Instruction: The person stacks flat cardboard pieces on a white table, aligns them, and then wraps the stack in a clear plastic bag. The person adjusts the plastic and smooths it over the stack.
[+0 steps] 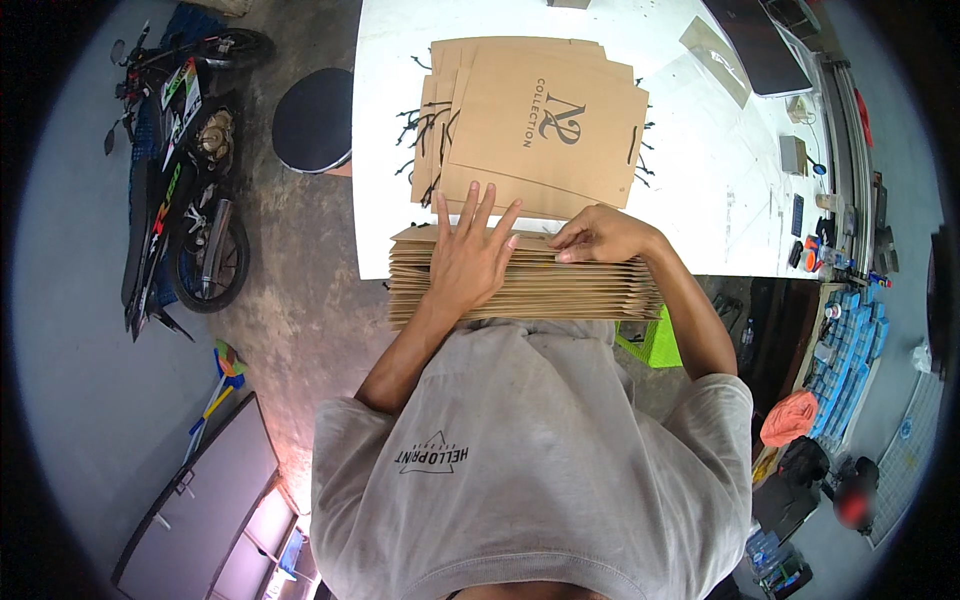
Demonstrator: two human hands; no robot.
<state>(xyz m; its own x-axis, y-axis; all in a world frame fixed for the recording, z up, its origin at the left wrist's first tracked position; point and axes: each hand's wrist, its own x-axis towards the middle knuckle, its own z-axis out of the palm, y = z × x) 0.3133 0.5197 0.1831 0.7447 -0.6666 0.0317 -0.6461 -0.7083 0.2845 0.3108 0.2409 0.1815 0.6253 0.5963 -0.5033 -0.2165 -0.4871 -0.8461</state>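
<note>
A thick stack of flat brown paper bags (530,293) rests against my body at the table's front edge, its layered edges facing me. Spread fingers of my left hand (468,258) lie flat across the stack's left part, the fingertips reaching its top. Over on the right, my right hand (606,235) has its fingers bent and pinched at the edge of an upper paper bag. Just beyond, a fanned pile of printed brown paper bags (500,110) with black cord handles lies on the table.
The white table (700,220) holds a dark screen (757,45), a clear plastic sheet (716,60) and a small grey box (793,155) at right. A round black stool (313,120) and a motorbike (180,190) stand left. A green basket (655,340) sits below the table.
</note>
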